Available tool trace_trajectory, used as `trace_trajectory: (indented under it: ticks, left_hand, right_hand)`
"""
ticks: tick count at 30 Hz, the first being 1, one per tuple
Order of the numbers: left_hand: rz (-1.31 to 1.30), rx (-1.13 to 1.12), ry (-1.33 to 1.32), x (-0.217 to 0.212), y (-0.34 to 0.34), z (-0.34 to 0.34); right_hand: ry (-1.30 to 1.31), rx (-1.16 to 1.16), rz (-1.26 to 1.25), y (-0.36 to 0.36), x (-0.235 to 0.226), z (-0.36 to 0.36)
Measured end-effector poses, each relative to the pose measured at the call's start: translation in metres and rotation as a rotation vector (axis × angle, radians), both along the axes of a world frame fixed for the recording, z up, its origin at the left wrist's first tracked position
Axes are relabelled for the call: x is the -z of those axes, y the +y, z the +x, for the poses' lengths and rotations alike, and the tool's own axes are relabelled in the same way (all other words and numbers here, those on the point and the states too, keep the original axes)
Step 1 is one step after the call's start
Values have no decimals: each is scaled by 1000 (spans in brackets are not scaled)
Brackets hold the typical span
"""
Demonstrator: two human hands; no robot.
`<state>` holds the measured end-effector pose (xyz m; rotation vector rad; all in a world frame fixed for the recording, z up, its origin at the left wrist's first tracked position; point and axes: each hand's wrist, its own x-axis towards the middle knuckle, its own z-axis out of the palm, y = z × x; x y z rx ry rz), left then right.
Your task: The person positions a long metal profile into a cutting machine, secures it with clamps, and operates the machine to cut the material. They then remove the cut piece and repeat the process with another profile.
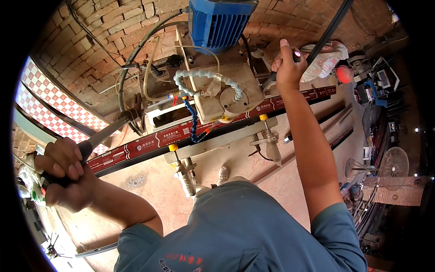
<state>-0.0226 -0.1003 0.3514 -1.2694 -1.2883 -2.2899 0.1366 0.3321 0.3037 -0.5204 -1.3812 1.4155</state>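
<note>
Left hand (63, 174) clamped on black-gripped steel lever (97, 138); right hand (287, 68) clamped on black machine handle (297, 56); long red-labelled dark metal profile (181, 131) between hands.

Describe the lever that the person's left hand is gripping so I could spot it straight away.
Start at the big blue motor at the top of the machine, in front of the brick wall. Follow the long red and black strip down to the left, where the left hand closes around a black grip. That is the lever: a flat grey metal bar, unlike the short black handle under the right hand.
</note>
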Motion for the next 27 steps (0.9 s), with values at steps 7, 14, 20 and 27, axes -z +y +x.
trace_trajectory:
  ticks: [7,14,20,27]
  left_hand:
    - [20,-31,-37,-2,7,7]
    - [37,-92,-94,-6,11,13]
    - [36,-111,-86,-5,9,13]
    - [36,-106,-107,-4,10,14]
  right_hand:
    - [-7,9,-12,-1,-2,-1]
    - [-31,16,-24,-1,-3,0]
    - [-28,2,-25,0,-2,0]
    - [-48,29,-32,-2,-5,1]
